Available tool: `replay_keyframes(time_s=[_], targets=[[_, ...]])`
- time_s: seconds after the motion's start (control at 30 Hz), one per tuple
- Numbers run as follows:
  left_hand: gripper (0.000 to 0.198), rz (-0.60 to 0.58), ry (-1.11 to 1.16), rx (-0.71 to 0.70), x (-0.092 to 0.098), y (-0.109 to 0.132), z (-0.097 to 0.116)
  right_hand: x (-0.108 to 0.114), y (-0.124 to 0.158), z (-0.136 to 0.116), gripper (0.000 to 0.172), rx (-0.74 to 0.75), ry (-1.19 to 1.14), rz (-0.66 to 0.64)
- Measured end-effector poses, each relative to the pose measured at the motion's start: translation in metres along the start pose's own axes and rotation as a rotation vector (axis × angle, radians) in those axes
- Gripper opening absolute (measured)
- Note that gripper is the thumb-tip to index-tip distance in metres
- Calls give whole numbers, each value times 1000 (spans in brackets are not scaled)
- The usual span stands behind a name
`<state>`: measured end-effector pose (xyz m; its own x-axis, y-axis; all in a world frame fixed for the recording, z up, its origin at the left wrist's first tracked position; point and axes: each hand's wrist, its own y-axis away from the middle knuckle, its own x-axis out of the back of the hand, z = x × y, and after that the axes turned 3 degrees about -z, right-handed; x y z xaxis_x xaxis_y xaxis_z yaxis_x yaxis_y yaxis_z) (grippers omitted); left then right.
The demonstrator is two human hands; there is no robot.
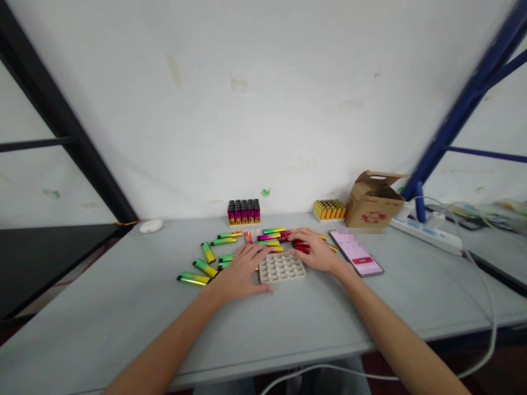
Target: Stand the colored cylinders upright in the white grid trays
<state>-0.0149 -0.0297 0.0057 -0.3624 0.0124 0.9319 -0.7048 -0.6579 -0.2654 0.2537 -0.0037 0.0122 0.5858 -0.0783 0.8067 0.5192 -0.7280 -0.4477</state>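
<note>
A pale moulded tray [282,267] with rows of hollow pockets lies on the table between my hands. My left hand [242,271] is at its left side, fingers stretched along the far corner and thumb apart near the front edge. Beyond the tray's right corner, my right hand [315,249] curls its fingers around red lighters [302,247]; how firmly they are gripped is partly hidden. Green-and-yellow lighters [206,267] lie scattered on the left. More loose lighters [268,237], some purple or yellow, lie behind the tray.
Against the wall stand a filled tray of purple lighters [244,212] and a tray of yellow cylinders [329,209]. To the right are an open cardboard box [373,203], a phone [356,253] and a power strip [428,233]. A white cable [492,307] crosses the table's right edge.
</note>
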Motion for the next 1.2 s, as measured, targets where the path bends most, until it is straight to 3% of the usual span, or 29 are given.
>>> replay_keyframes(time_s=[0.1, 0.3, 0.47, 0.67, 0.83, 1.2], targets=[[95, 0, -48, 51, 6, 4, -12, 1, 1, -13, 39, 113, -14, -107], [76, -27, -68, 98, 14, 14, -40, -8, 3, -19, 48, 108, 5, -178], [71, -4, -78, 117, 10, 14, -52, -9, 1, -16, 51, 118, 4, -144], [56, 14, -91, 141, 9, 15, -58, -14, -3, -5, 31, -17, 131, -10], [52, 31, -108, 97, 13, 14, -54, -17, -3, -8, 26, 10, 193, -57], [63, 75, -174, 69, 4, 4, -13, -22, -5, -10, 31, 25, 211, -69]])
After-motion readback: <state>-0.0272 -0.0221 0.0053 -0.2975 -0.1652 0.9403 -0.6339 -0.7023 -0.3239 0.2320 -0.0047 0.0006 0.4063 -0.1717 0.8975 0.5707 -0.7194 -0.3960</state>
